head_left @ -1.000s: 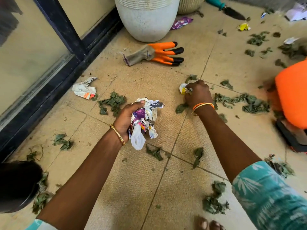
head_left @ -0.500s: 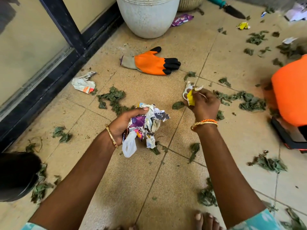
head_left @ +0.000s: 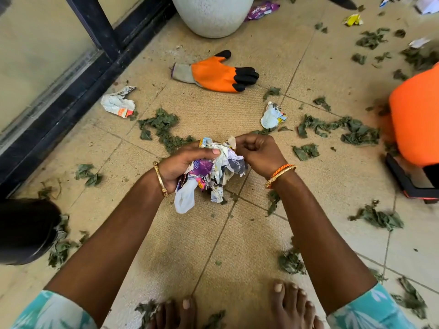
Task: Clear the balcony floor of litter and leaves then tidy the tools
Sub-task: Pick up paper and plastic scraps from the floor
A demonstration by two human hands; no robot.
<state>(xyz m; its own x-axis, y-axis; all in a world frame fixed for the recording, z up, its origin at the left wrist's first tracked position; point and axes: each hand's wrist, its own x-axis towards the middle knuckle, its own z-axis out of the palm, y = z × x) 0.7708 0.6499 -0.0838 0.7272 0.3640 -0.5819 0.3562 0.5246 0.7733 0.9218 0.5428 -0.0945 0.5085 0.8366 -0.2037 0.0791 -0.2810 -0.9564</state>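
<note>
- Left hand (head_left: 183, 162): gripping a bundle of crumpled wrappers (head_left: 213, 169), held above the tiled floor (head_left: 213, 233).
- Right hand (head_left: 259, 153): curled, pinching a small scrap at the bundle's top edge.
- Leaves (head_left: 356, 131) scattered all around.
- Orange glove (head_left: 213, 72) lying beyond, near white pot (head_left: 213, 15).

On the floor (head_left: 180, 236) lie 1 orange glove (head_left: 213, 73), 1 white pot (head_left: 212, 15), 1 purple wrapper (head_left: 262, 9), 2 crumpled papers (head_left: 118, 104) (head_left: 272, 116), and perhaps 3 blurred scraps far right (head_left: 352, 19).
</note>
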